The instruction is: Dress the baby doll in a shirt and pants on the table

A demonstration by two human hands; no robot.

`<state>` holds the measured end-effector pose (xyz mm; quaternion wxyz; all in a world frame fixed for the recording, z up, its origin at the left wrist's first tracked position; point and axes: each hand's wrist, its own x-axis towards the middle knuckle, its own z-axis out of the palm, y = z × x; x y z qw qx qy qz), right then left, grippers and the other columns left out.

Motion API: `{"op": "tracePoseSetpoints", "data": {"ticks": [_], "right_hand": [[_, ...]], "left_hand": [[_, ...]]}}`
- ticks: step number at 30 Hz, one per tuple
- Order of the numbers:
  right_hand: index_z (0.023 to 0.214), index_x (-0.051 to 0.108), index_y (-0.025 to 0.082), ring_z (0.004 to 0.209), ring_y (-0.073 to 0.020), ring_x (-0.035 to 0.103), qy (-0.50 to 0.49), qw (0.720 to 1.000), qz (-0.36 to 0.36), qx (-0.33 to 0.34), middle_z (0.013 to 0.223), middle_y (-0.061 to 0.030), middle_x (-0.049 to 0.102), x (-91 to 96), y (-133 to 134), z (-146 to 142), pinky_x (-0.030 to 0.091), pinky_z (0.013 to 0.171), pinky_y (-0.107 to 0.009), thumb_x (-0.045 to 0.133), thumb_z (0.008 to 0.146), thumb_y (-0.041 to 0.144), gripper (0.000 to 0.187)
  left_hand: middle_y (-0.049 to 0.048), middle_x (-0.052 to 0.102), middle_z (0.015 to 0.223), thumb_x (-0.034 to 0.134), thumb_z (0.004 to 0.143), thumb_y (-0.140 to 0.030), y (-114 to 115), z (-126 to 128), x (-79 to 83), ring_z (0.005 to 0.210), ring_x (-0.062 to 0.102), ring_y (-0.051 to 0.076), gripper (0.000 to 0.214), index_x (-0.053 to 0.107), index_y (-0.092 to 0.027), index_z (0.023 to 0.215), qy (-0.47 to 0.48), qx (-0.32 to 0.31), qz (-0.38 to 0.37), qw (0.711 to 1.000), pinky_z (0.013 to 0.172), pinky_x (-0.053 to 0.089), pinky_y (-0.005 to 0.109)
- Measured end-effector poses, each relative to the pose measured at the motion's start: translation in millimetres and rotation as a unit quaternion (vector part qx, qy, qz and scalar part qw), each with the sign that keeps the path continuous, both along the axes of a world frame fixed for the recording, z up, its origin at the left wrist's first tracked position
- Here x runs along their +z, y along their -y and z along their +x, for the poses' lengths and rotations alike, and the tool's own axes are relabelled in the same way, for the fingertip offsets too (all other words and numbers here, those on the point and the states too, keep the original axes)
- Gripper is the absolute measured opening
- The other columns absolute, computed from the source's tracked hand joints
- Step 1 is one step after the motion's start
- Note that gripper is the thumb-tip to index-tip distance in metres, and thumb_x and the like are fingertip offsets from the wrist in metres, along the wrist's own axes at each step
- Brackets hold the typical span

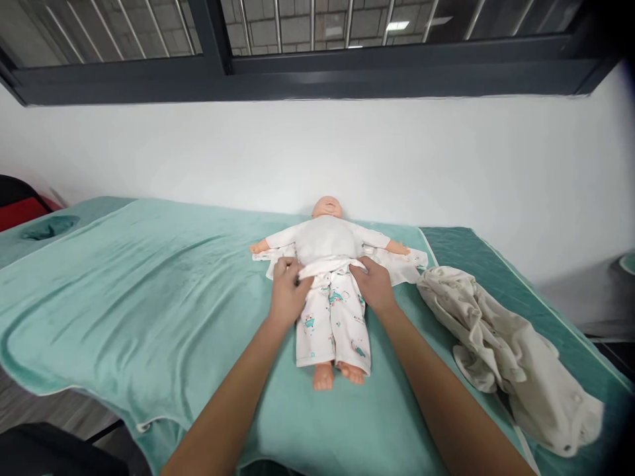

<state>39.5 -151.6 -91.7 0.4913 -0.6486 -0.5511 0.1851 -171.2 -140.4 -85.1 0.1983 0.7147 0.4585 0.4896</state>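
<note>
A baby doll lies on its back, head toward the wall, arms spread and bare feet toward me. It wears a white long-sleeved top and white printed trousers. My left hand pinches the trousers' waistband at one side of the doll's waist. At the other side my right hand grips the same waistband, thumb and fingers closed on the cloth. Under the doll's back and arms a printed garment is spread out, partly hidden by the body.
A green blanket covers the table beneath the doll. On the right lies a crumpled cream garment. Behind are a white wall and a dark window frame. A black chair stands at lower left.
</note>
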Motion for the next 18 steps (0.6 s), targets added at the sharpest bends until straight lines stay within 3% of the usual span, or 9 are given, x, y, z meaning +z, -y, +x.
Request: {"op": "tracePoseSetpoints", "data": {"ticks": [3,6,10,13,16,18], "right_hand": [[0.074,0.061,0.021,0.079,-0.0212,0.056,-0.019,0.999,0.023,0.036,0.076,-0.0005,0.064,-1.1,1.4,3.7,0.038,0.072,-0.03,0.053,0.077,0.032,0.014],[0.072,0.059,0.021,0.076,-0.0191,0.054,-0.025,0.996,0.021,0.082,0.072,0.0016,0.059,-1.3,12.7,7.8,0.039,0.07,-0.028,0.051,0.071,0.026,0.01],[0.064,0.055,0.019,0.068,-0.0174,0.052,-0.024,0.985,-0.024,0.169,0.064,0.0022,0.055,-1.3,63.5,10.3,0.038,0.062,-0.027,0.051,0.075,0.026,0.014],[0.093,0.064,0.018,0.083,-0.0217,0.059,-0.055,0.963,-0.086,0.25,0.087,-0.0016,0.066,0.7,114.9,6.9,0.047,0.073,-0.031,0.058,0.084,0.035,0.02],[0.13,0.049,0.022,0.111,-0.0308,0.057,-0.042,0.958,-0.104,0.265,0.124,-0.0089,0.061,1.0,149.4,-5.6,0.048,0.094,-0.044,0.083,0.064,0.042,0.076],[0.134,0.042,0.024,0.118,-0.035,0.053,0.007,0.971,-0.086,0.223,0.131,-0.0119,0.054,-2.0,157.4,-19.4,0.045,0.1,-0.051,0.091,0.05,0.041,0.098]], "left_hand": [[0.0032,0.057,0.097,0.06,0.088,-0.02,44.3,-11.7,-5.6,0.096,0.052,0.019,0.013,0.055,-0.02,0.076,-0.05,-0.045,0.011,0.998,0.088,0.041,0.034],[0.0036,0.06,0.097,0.06,0.091,-0.029,66.1,-15.6,-9.9,0.097,0.051,0.021,0.01,0.056,-0.021,0.086,-0.089,-0.062,0.019,0.994,0.087,0.041,0.035],[0.0051,0.06,0.1,0.058,0.092,-0.029,59.8,-12.3,-12.4,0.099,0.05,0.023,0.01,0.053,-0.021,0.097,-0.131,-0.062,0.035,0.989,0.088,0.041,0.038],[0.0068,0.059,0.103,0.054,0.09,-0.02,49.1,-9.7,-13.7,0.102,0.05,0.024,0.009,0.052,-0.021,0.099,-0.133,-0.07,0.047,0.988,0.09,0.042,0.039],[0.0075,0.058,0.104,0.052,0.086,-0.012,37.5,-7.1,-13.4,0.101,0.049,0.024,0.017,0.052,-0.02,0.101,-0.123,-0.066,0.055,0.989,0.09,0.042,0.039],[0.0074,0.058,0.104,0.05,0.081,-0.007,30.3,-5.8,-11.5,0.102,0.049,0.024,0.025,0.053,-0.02,0.102,-0.124,-0.063,0.055,0.989,0.091,0.042,0.039]]}}
